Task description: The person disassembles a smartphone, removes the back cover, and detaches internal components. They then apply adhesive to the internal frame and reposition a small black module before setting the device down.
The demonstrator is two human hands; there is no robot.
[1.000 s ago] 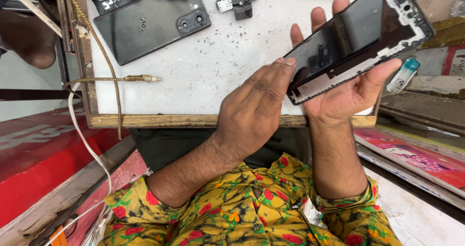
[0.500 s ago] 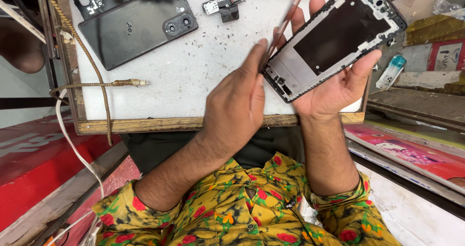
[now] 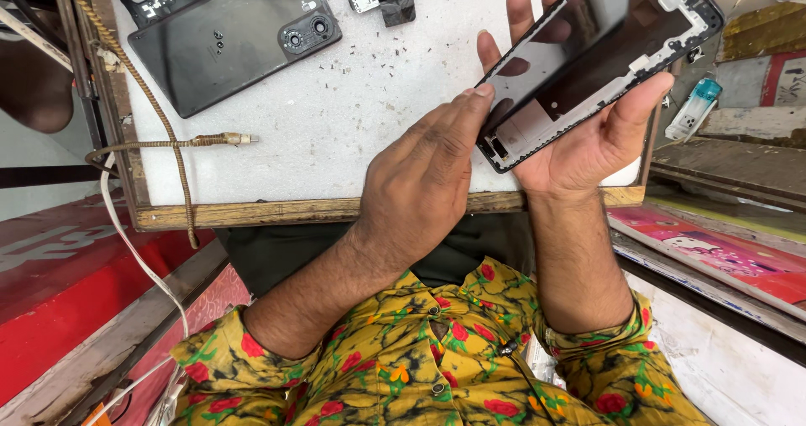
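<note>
A black phone back cover (image 3: 231, 44) lies at the workboard's (image 3: 336, 132) far left corner. The left hand (image 3: 420, 182), empty, presses a fingertip on the opened phone frame (image 3: 600, 52), which the right hand (image 3: 588, 132) grasps above the board's right edge.

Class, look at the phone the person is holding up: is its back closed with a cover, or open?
Open. The phone frame in the right hand shows bare inner edges and cut-outs, while a black back cover lies apart on the white work board. The left hand touches its lower edge.
</note>
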